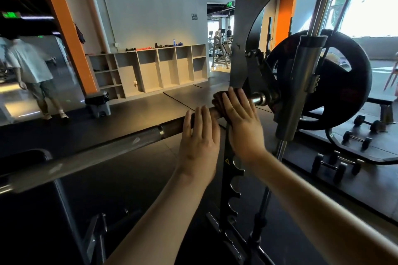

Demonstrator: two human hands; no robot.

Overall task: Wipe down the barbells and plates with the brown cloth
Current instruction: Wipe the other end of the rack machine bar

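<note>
Nearest, the left hand (199,137) lies on the barbell (129,142), its fingers (200,118) close together and bent over the top of the shaft; the thumb is hidden. Just beside it, on the side toward the plate, the right hand (242,125) covers the brown cloth (218,100), fingers slightly apart and curved over it, clamping it against the bar. A bunched fold of cloth shows past the fingertips and a dark flap hangs under the palm. The cloth looks soft and thin, so it should wrap the shaft easily and is best held by closing the whole hand round it. The bar is stiff steel, probably heavy, and sits in the rack, so it likely needs steadying more than lifting. The rough, knurled part beyond the left fingers may drag on the cloth. Past the right fingertips comes the shiny collar (258,99), smooth and likely slippery, then the black plate (336,84), which is heavy and better wiped where it hangs.
</note>
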